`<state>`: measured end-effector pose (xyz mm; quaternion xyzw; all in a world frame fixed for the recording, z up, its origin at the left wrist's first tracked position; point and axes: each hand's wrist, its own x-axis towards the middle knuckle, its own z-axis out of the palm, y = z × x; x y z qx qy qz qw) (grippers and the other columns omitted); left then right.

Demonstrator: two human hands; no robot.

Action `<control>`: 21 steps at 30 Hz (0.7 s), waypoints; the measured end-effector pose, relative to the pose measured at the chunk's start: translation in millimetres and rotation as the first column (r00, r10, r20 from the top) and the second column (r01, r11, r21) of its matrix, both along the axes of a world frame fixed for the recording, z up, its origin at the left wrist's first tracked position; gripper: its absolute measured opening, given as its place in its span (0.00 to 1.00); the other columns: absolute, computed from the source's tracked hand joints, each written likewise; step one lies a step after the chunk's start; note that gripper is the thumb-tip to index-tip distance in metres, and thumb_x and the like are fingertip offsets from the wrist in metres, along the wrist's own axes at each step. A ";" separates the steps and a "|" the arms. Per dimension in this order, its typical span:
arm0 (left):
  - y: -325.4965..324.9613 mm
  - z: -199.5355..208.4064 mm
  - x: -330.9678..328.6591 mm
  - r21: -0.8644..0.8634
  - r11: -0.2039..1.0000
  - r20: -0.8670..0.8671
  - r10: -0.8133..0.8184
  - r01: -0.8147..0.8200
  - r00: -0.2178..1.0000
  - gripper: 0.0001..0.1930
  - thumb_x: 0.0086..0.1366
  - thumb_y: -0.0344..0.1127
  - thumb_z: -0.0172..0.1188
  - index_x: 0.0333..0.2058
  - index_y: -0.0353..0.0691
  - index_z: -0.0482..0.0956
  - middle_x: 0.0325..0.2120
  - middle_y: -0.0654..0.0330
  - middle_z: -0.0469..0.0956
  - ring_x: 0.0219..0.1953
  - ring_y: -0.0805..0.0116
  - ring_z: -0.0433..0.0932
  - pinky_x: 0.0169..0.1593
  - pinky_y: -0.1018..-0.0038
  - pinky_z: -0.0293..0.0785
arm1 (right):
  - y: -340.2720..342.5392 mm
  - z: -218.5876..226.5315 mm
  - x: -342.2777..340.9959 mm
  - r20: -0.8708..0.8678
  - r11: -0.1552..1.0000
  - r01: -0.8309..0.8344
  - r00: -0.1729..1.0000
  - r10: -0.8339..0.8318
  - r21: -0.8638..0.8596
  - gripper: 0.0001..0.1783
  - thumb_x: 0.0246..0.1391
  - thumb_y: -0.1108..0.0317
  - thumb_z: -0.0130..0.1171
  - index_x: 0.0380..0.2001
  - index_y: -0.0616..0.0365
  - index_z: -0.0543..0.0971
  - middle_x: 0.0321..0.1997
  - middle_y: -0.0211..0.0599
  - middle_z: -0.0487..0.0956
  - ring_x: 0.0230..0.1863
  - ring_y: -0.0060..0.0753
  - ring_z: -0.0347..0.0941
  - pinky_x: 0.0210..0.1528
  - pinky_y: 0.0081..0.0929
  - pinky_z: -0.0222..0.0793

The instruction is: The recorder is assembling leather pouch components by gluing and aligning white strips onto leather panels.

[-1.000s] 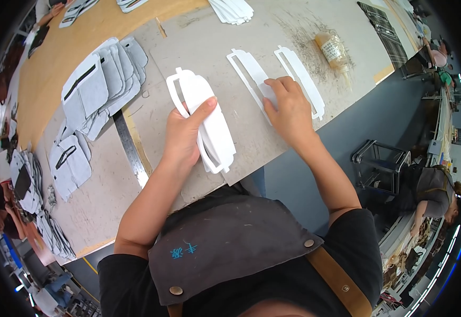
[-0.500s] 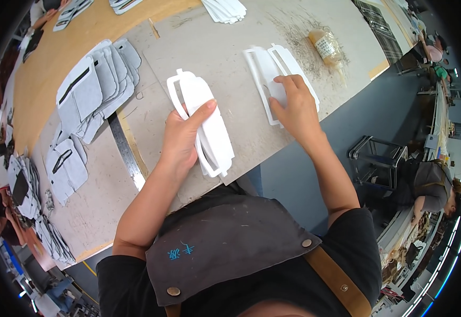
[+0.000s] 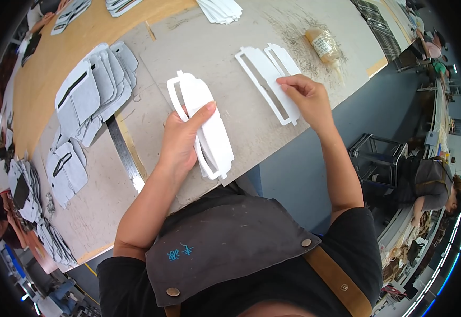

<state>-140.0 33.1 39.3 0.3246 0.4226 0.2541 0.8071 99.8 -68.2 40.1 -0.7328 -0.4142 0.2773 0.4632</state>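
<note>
My left hand [image 3: 179,136] is closed round a small stack of white slotted panels [image 3: 217,138], thumb across the top. Each panel is long and thin, with a narrow cut-out along one side and small tabs at the ends. To the right, my right hand [image 3: 310,101] pinches the edge of another white slotted panel [image 3: 261,64] between thumb and fingertips. Partly beneath that one, a further white panel [image 3: 289,64] shows its far end; the rest of it is hidden.
Grey slotted pieces [image 3: 111,79] lie in an overlapping pile on the left, near a metal strip [image 3: 126,150]. White pieces [image 3: 220,10] are fanned at the far edge. A plastic-wrapped yellowish bottle [image 3: 323,45] lies far right. A dark cart [image 3: 378,158] stands beyond the table edge.
My right hand has tightened to a pinch and moved slightly right. The upper white panel has shifted and turned, exposing more of its slot. My left hand keeps its hold in place.
</note>
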 end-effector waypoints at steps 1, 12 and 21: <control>0.2 -0.8 -0.3 -0.001 1.000 0.000 -0.008 0.008 1.000 0.15 0.57 0.34 0.68 0.39 0.35 0.75 0.30 0.60 0.77 0.30 0.73 0.77 0.33 0.74 0.76 | -1.2 -6.2 -0.9 0.001 1.000 0.003 1.000 -0.003 0.001 0.08 0.53 0.74 0.61 0.36 0.62 0.83 0.32 0.32 0.81 0.29 0.20 0.74 0.36 0.18 0.70; -1.1 -1.7 0.1 -0.006 0.999 0.009 -0.033 0.033 0.999 0.16 0.57 0.35 0.69 0.39 0.35 0.75 0.32 0.60 0.77 0.32 0.73 0.77 0.35 0.73 0.76 | -7.0 -14.5 -4.4 0.670 0.997 -0.067 0.739 0.072 -0.033 0.05 0.46 0.77 0.60 0.29 0.62 0.81 0.35 0.41 0.77 0.30 0.44 0.76 0.32 0.34 0.73; -11.9 7.5 19.3 0.009 0.999 0.098 0.033 -0.034 0.995 0.15 0.56 0.32 0.69 0.40 0.34 0.75 0.32 0.59 0.78 0.33 0.72 0.78 0.36 0.73 0.76 | -12.5 27.9 -62.3 0.358 0.990 -0.111 0.931 0.073 0.089 0.07 0.48 0.72 0.64 0.30 0.63 0.79 0.29 0.38 0.78 0.24 0.28 0.73 0.28 0.23 0.69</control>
